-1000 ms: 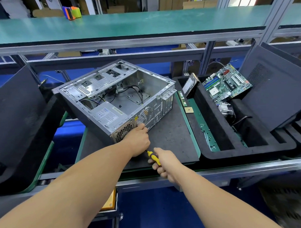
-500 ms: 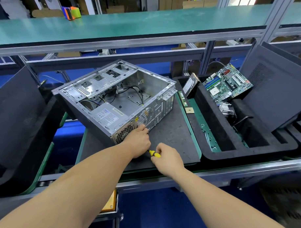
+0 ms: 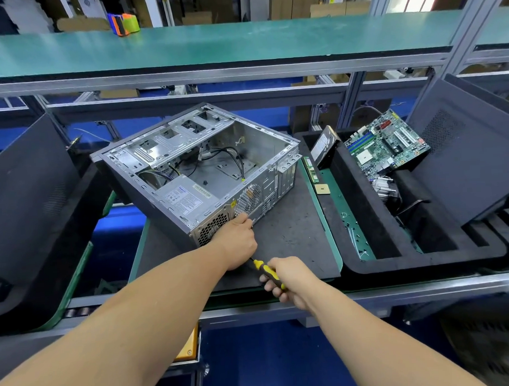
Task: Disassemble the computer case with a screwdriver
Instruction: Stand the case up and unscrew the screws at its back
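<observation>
Round the screwdriver [image 3: 268,272], curled fingers [image 3: 270,287]

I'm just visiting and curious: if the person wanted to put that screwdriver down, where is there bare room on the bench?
The dark mat is bare between the computer case, the right hand holding the screwdriver and the foam tray. The green shelf above is largely bare too. It is crowded at the case's rear, where the left hand touches it, and in the tray's far end around the motherboard.
</observation>
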